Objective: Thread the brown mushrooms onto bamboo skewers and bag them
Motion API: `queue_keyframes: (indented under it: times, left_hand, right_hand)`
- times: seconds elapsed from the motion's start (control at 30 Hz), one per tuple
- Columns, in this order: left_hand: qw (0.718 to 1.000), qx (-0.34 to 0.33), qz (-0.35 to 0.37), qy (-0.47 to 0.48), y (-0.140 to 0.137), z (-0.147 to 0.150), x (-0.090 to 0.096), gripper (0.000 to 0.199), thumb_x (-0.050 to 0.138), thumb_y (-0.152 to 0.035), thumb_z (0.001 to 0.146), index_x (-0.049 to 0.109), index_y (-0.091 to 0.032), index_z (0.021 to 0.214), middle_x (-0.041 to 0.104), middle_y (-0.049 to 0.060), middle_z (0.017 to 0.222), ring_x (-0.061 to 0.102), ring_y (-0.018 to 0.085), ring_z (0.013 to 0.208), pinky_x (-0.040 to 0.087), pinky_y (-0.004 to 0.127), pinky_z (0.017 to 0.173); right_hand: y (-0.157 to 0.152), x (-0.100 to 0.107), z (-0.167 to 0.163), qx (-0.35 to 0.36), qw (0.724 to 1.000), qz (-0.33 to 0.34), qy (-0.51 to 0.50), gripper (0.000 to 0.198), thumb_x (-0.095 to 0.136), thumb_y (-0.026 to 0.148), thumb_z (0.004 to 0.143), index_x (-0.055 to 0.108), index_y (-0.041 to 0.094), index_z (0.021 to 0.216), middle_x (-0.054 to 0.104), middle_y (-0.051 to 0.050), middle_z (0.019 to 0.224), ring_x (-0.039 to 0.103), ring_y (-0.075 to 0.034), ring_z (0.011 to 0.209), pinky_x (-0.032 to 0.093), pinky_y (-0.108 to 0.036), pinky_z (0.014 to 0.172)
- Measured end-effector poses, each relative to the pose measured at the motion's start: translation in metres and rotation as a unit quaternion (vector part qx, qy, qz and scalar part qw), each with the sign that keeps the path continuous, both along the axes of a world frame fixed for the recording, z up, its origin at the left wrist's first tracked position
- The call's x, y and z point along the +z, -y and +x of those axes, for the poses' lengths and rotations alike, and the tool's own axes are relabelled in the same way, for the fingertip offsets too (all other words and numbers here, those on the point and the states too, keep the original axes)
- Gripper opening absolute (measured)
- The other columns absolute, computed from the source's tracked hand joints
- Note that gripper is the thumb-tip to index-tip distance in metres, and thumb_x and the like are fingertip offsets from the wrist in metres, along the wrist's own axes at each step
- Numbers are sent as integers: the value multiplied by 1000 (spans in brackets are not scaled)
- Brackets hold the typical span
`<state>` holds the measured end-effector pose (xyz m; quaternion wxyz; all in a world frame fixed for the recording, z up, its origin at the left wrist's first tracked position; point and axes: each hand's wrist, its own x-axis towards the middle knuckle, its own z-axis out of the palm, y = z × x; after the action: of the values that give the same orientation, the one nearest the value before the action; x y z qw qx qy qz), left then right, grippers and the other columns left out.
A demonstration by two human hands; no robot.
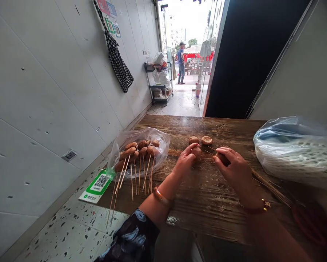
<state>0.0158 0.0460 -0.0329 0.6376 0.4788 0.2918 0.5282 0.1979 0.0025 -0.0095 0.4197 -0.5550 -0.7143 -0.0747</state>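
Note:
My left hand (pixel 184 161) is closed around a brown mushroom cap (pixel 197 154) above the wooden table. Just to its right, my right hand (pixel 235 169) curls its fingers over another brown mushroom (pixel 222 159), partly hidden by them. A thin stick shows at my right fingertips, pointing toward the left hand; its far part is hidden. Beyond the hands lie two loose mushrooms, one rounded side up (pixel 194 139) and one with its pale underside up (pixel 206 140). At left, several skewered mushrooms (pixel 143 151) rest on a clear plastic bag (pixel 163 140), their wooden sticks (pixel 136 178) pointing toward me.
Loose bamboo skewers (pixel 272 189) lie beside my right forearm. A large plastic bag (pixel 291 153) with white netting stands at right. A green QR code card (pixel 98 186) sits at the left edge. Past the table are a trolley (pixel 159 87) and a person (pixel 180 62) outside the doorway.

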Motion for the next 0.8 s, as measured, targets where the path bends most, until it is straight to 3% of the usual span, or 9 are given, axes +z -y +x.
queue_keyframes:
  times: [0.07, 0.17, 0.5, 0.8]
  left_hand:
    - [989, -43, -71, 124, 1, -4, 6, 46, 56, -18, 72, 57, -20, 117, 63, 9, 118, 64, 21, 97, 48, 42, 92]
    - [973, -67, -103, 197, 4, -6, 13, 33, 61, -23, 78, 57, -18, 111, 64, 10, 116, 66, 21, 98, 48, 41, 93]
    - [961, -12, -123, 247, 9, -3, 21, 25, 62, -22, 83, 55, -16, 106, 67, 10, 109, 67, 20, 99, 45, 42, 101]
    - [967, -29, -99, 233, 16, 2, 22, 25, 62, -23, 82, 58, -17, 106, 66, 10, 115, 66, 20, 102, 44, 41, 102]
  right_hand:
    - [1, 0, -3, 8, 1000, 1, 0, 24, 59, 36, 86, 67, 23, 105, 71, -8, 108, 66, -26, 97, 52, -44, 86]
    - [3, -1, -9, 30, 1000, -3, 9, 23, 60, 34, 86, 66, 24, 105, 72, -7, 108, 65, -26, 97, 52, -43, 88]
    - [9, 2, -17, 47, 998, -6, 30, 19, 61, 30, 86, 66, 24, 103, 71, -4, 110, 65, -25, 97, 52, -42, 87]
    - [8, 2, -16, 45, 998, -16, 37, 17, 60, 28, 86, 66, 24, 102, 71, -4, 111, 64, -25, 96, 52, -42, 85]
